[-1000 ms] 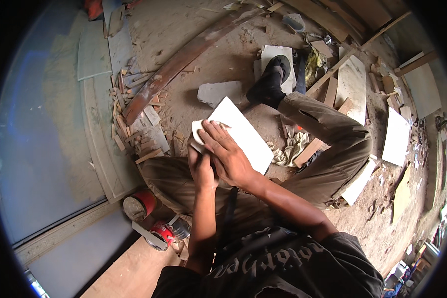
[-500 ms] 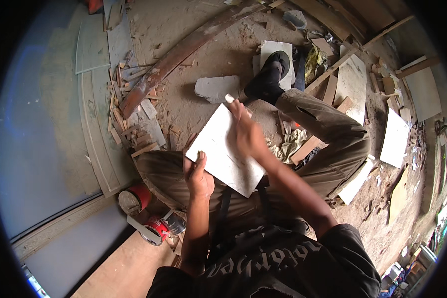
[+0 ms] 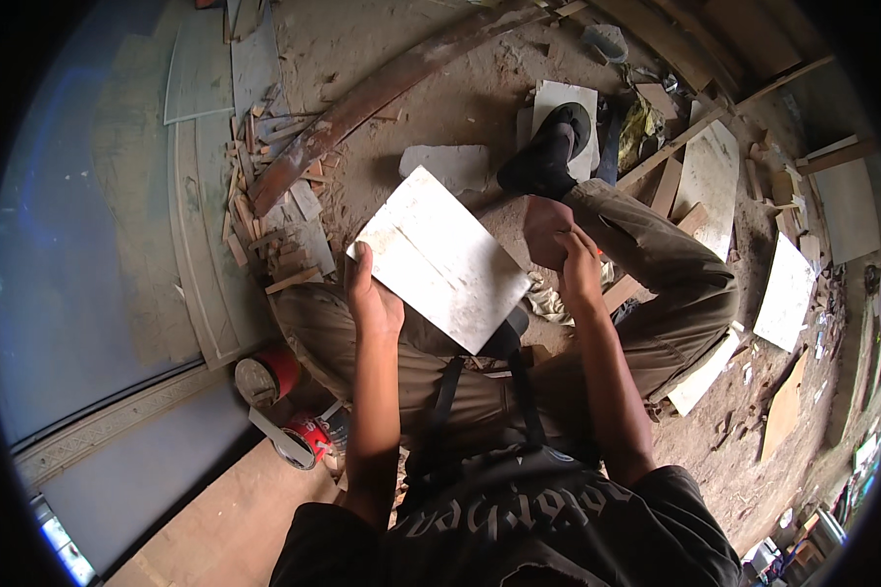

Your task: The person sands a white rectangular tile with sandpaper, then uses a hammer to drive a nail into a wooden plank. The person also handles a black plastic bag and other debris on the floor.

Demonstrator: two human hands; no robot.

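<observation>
My left hand grips the left corner of a white rectangular board, thumb on top and fingers underneath. The board is tilted above my lap, with grey smudges and a dark line on its face. To its right, my right hand is closed on a reddish-brown piece of sandpaper, apart from the board. The fingers of the left hand are mostly hidden beneath the board.
Red paint cans stand by my left knee. A curved wooden beam and a grey slab lie ahead. Wood scraps heap at the left, and a white sheet lies at the right.
My right hand has moved off the board to the right, carrying the sandpaper. My left hand has raised and turned the board slightly.
</observation>
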